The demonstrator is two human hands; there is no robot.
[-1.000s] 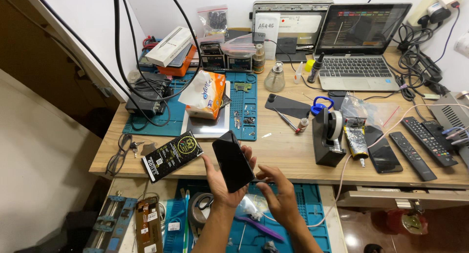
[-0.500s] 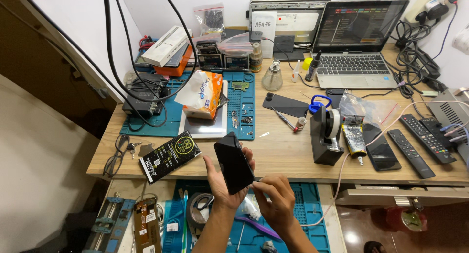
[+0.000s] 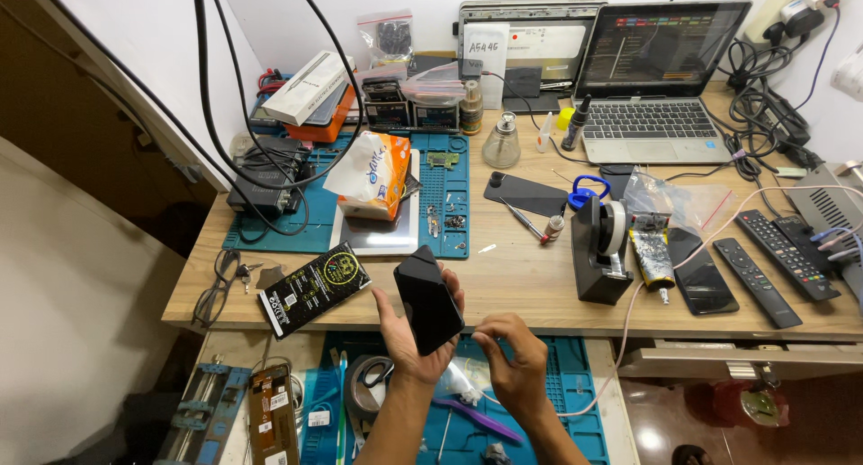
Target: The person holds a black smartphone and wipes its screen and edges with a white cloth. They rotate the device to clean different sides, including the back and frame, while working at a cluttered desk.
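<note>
Wooden desk (image 3: pixel 539 290) edge lies just behind both hands. Left hand (image 3: pixel 409 339), palm up, fingers wrapped around a black phone (image 3: pixel 428 299) tilted above that edge. Right hand (image 3: pixel 512 362) beside it, fingertips pinched together, touching nothing visible.

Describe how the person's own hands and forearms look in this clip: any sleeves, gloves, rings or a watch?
Both the left hand and the right hand are bare: no gloves, and no rings or watch visible. The forearms are uncovered down to the frame's bottom edge, so no sleeve shows.
</note>
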